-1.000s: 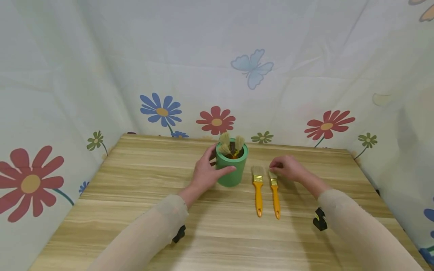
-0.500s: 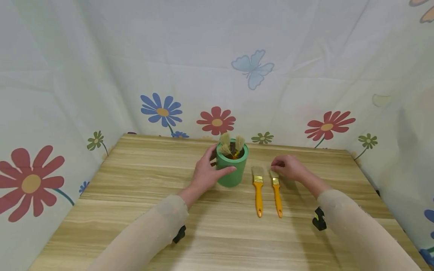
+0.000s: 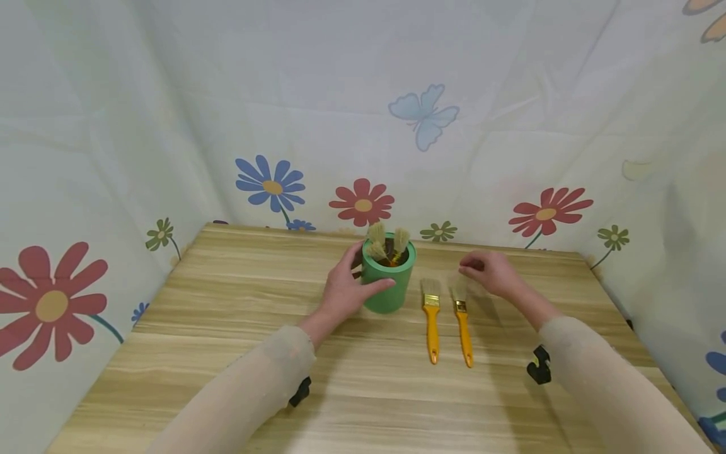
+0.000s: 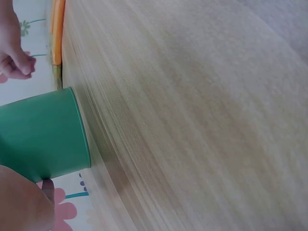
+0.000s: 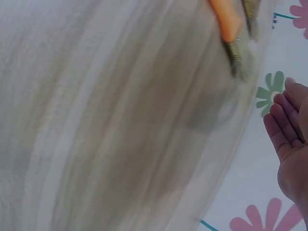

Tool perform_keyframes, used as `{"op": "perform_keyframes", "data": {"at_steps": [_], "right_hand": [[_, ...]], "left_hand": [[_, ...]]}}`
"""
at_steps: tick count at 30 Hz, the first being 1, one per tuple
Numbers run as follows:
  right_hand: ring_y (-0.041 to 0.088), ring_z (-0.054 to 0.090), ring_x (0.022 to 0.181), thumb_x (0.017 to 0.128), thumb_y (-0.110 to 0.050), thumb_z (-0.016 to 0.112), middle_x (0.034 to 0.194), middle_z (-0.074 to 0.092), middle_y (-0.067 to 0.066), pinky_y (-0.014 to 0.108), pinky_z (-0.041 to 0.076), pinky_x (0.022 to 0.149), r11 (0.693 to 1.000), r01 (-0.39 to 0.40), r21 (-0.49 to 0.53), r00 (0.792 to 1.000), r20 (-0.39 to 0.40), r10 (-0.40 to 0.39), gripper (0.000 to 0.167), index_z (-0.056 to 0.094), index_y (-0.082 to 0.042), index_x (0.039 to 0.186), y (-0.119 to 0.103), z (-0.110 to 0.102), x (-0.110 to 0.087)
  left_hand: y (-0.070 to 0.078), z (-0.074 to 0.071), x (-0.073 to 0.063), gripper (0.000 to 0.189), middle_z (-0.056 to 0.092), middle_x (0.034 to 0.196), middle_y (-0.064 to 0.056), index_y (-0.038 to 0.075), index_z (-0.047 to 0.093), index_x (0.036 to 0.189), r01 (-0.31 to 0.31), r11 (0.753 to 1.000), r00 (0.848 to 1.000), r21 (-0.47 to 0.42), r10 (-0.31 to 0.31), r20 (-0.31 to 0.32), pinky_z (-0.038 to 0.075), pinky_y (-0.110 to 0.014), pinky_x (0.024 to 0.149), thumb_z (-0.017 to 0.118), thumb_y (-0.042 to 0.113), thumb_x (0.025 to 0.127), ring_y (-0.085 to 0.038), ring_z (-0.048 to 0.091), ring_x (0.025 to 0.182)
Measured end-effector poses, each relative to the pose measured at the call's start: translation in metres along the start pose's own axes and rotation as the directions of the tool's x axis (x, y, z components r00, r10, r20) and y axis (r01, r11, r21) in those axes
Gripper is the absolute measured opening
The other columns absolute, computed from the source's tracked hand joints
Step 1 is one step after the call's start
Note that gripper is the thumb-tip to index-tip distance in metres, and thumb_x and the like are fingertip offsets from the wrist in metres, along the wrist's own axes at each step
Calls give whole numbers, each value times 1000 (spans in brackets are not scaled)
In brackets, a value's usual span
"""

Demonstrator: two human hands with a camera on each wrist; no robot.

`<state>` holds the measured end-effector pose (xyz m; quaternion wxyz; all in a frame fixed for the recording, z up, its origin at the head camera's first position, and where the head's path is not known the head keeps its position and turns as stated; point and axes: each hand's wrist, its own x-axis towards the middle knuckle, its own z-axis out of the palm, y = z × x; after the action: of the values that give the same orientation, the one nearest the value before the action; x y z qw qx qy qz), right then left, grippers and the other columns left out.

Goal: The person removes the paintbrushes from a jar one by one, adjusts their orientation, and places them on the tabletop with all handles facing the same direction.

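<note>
My left hand (image 3: 343, 287) grips a green cup (image 3: 388, 287) from its left side, thumb across the front. Several brushes (image 3: 376, 241) stand in the cup with pale bristles upward; their lower parts are hidden inside. Two paintbrushes with orange handles lie right of the cup, bristles toward the far edge: a wider paintbrush (image 3: 432, 321) and a narrower paintbrush (image 3: 463, 328). Just beyond the narrower one's bristles, my right hand (image 3: 492, 272) hovers with loosely bent fingers and holds nothing. In the right wrist view its fingers (image 5: 280, 127) are apart from the brushes.
Everything stands on a wood-grain table (image 3: 255, 271). A white curtain (image 3: 317, 94) printed with flowers and a butterfly hangs behind the far edge and along both sides. Black wrist devices sit under both sleeves (image 3: 249, 384).
My right hand touched the narrower paintbrush's bristles and shifted it slightly right; now it has let go and risen away, up and right. My left hand stays on the cup.
</note>
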<state>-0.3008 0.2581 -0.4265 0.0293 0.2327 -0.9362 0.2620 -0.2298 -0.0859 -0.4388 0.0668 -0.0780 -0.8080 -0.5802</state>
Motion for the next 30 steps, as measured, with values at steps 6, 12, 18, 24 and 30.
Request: {"op": "perform_keyframes", "data": {"at_steps": [6,12,18,24,30], "right_hand": [[36,73,101,104,-17,73,111,77,19,55,62,91,999,0,46,999,-41,2,28,75,5,122,-14,-14,-1],[32,74,103,101,-20,78,114,78,16,53,63,93,995,65,80,995,-82,-59,31,76,1,124,-35,-27,2],[30,73,107,100,-24,80,117,77,13,53,62,96,989,106,107,993,-55,-101,35,75,-3,126,-64,-36,3],[32,73,109,98,-24,82,120,76,15,55,60,98,983,166,79,985,-50,-163,39,75,-2,129,-87,-42,8],[35,73,111,96,-23,83,122,76,16,54,60,98,973,222,61,974,-65,-219,41,74,0,129,-103,-44,18]], "left_hand": [[1,1,0,93,58,150,3,27,44,160,2,1000,1000,6,-2,1,50,-48,116,95,42,83,-23,56,137],[1,1,0,96,58,151,0,26,44,161,-3,1000,1000,5,3,4,50,-49,116,95,42,81,-25,56,138],[-1,0,2,96,58,150,1,27,44,160,0,1000,1000,14,0,2,51,-49,115,95,43,81,-24,56,137],[0,0,1,96,58,151,2,27,44,161,-1,1000,1000,18,1,4,51,-48,115,95,44,81,-23,56,137],[2,1,-1,95,57,152,2,25,44,161,2,1000,1000,22,-2,-1,50,-47,116,94,43,82,-24,56,138]]}}
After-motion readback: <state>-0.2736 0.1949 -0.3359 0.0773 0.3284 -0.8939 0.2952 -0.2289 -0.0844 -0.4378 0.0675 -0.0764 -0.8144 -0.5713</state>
